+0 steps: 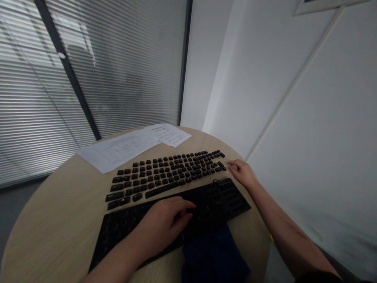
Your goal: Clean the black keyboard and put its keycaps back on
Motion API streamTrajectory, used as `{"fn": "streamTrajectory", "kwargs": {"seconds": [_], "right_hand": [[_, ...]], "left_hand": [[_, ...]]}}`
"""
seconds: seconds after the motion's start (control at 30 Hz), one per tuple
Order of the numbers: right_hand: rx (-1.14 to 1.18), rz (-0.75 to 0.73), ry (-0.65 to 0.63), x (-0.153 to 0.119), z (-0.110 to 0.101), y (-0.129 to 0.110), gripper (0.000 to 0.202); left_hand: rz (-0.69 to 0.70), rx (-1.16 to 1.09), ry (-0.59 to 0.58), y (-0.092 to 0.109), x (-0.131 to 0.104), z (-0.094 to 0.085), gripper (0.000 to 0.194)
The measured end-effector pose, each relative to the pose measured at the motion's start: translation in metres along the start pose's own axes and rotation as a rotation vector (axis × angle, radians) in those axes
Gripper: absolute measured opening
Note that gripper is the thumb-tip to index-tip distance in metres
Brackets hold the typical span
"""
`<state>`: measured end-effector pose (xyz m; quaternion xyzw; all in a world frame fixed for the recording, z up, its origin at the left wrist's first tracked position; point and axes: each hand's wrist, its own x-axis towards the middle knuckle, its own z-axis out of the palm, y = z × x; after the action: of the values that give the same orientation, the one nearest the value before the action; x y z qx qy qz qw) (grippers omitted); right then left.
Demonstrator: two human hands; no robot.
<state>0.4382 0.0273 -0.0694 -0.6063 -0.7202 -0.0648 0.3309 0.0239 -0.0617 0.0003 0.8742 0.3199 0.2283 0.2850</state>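
Note:
A black keyboard base (235, 202) lies slantwise near the front of the round table. Beyond it, loose black keycaps (159, 177) are laid out on the wood in keyboard-like rows, a long spacebar (161, 189) among them. My left hand (165, 220) rests over the middle of the base, thumb and forefinger a little apart, with nothing visible between them; its other fingers are partly hidden. At the right end of the keycap rows, close to the tabletop, is my right hand (242, 173). Its thumb and forefinger are slightly parted, and no object shows between them.
Printed paper sheets (118, 151) overlap at the table's far left side. Dark blue cloth (213, 255) lies below the keyboard base at the front. The round wooden table (50, 220) stands against a white wall (309, 137) and glass with blinds (132, 70).

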Motion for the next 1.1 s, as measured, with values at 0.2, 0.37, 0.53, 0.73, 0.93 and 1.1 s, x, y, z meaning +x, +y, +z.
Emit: {"fn": "streamTrajectory", "kwargs": {"seconds": [0.2, 0.37, 0.53, 0.73, 0.93, 1.1], "right_hand": [[-0.025, -0.012, 0.137, -0.005, -0.008, -0.006, 0.032], [-0.177, -0.017, 0.336, -0.010, -0.020, -0.020, 0.037], [-0.137, -0.172, 0.295, 0.002, -0.048, -0.077, 0.031], [0.110, -0.392, -0.315, 0.003, -0.077, -0.218, 0.020], [0.268, -0.376, -0.455, 0.002, -0.087, -0.296, 0.011], [0.285, -0.392, -0.448, -0.004, -0.102, -0.304, 0.014]], "left_hand": [[0.055, 0.065, 0.070, 0.001, -0.002, -0.006, 0.023], [0.206, 0.217, 0.142, 0.001, -0.006, -0.014, 0.022], [0.165, 0.466, 0.382, 0.012, -0.015, -0.050, 0.024], [-0.012, 0.454, 0.401, 0.069, -0.018, -0.084, 0.024], [-0.079, 0.767, 0.214, 0.112, -0.021, -0.062, 0.035], [-0.069, 0.807, 0.156, 0.114, -0.034, -0.054, 0.037]]}}
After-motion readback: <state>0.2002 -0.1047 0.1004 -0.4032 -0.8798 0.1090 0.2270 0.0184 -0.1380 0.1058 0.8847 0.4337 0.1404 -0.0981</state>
